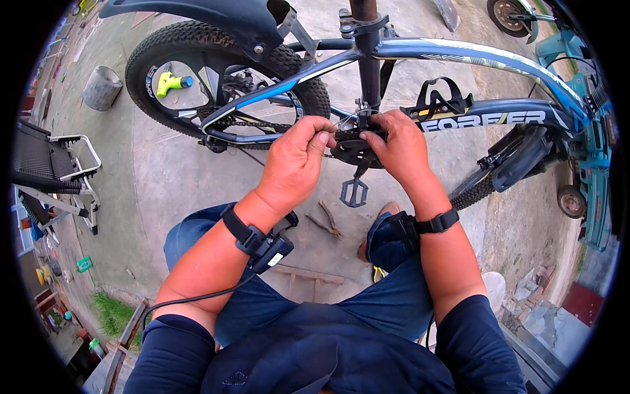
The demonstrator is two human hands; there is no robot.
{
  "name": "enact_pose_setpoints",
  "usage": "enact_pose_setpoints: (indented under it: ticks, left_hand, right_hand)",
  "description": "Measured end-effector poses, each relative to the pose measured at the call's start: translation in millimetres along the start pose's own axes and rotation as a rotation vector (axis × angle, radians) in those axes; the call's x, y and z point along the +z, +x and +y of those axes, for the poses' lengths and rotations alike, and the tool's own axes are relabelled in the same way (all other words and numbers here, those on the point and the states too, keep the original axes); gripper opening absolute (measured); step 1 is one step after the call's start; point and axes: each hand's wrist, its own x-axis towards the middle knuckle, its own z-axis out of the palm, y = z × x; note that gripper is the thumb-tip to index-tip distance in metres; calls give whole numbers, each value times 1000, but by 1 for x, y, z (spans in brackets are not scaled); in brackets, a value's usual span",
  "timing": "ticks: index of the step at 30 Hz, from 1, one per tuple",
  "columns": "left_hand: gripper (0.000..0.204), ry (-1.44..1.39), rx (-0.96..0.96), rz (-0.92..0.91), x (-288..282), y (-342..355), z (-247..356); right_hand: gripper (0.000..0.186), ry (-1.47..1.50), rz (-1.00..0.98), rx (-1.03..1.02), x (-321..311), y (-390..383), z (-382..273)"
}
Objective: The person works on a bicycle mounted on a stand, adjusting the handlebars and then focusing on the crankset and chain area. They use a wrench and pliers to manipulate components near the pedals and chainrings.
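My left hand [295,161] has thumb and forefinger pinched at the chain [256,125] beside the black chainring [351,154] of a grey-blue bicycle [459,47]; whether the chain or a thin cable is between the fingertips is hard to tell. My right hand [399,148] is curled at the front derailleur [362,118], just above the chainring, its fingertips partly hidden by the parts. A pedal [354,193] hangs below the crank. The rear wheel [146,72] is at upper left, and a bottle cage [438,98] sits on the frame right of my hands.
A folding chair [46,157] and grey bucket [100,92] are at left. A yellow-green tool [172,81] lies beyond the wheel. Pliers-like dark pieces [325,220] lie on the concrete below the pedal. A teal vehicle [594,217] is at far right, with grass [111,308] at lower left.
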Motion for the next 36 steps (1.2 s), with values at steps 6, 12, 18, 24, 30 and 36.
enact_pose_setpoints:
  ticks: [6, 12, 18, 24, 30, 36]
  left_hand:
    - [10, -6, -7, 2, -1, 2, -4]
    - [11, 16, -42, 22, -1, 6, 0]
    - [13, 48, -85, 77, 0, 10, -4]
    - [14, 67, -95, 97, -2, 14, -6]
    - [16, 65, -105, 89, -3, 16, -7]
    - [18, 101, -128, 18, -2, 18, -14]
  right_hand:
    - [25, -57, -18, -4, 2, 3, 0]
    - [28, 4, -24, 27, 2, 4, 5]
    - [55, 24, 17, 55, 0, 8, 3]
    - [91, 143, 27, 20, 1, 13, 6]
    - [108, 188, -116, 76, 4, 17, 11]
    - [107, 256, -117, 53, 12, 17, 18]
